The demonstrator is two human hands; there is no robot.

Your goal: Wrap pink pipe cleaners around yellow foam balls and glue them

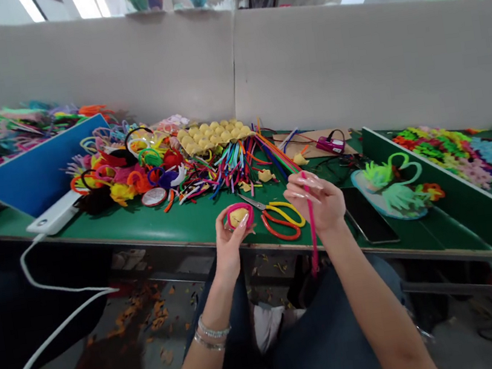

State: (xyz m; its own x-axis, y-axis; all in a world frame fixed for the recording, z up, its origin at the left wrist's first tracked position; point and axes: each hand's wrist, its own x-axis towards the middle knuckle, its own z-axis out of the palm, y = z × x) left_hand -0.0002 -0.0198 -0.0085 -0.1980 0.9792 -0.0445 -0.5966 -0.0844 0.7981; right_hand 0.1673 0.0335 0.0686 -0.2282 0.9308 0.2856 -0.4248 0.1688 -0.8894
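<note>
My left hand [229, 235] grips a small yellow egg-carton cup [236, 217] edged in pink fuzzy stem, holding it just over the table's front edge. My right hand [319, 201], fingers closed, pinches a pink pipe cleaner [313, 233] that hangs down past the edge. A gap separates the two hands. Between them lies a pair of scissors [281, 219] with one yellow and one orange-red handle, blades pointing away to the left. Behind the scissors, a few loose yellow carton pieces [265, 175] rest near a spread of coloured pipe cleaners [235, 158].
A yellow egg carton [213, 135] and a heap of colourful fuzzy pieces [133, 163] stand at back left. Right are a phone [369, 216], a pale tray [402, 208] with green fuzzy shapes, and a green divider [448, 192]. A blue divider [42, 167] and white power strip [55, 214] stand left.
</note>
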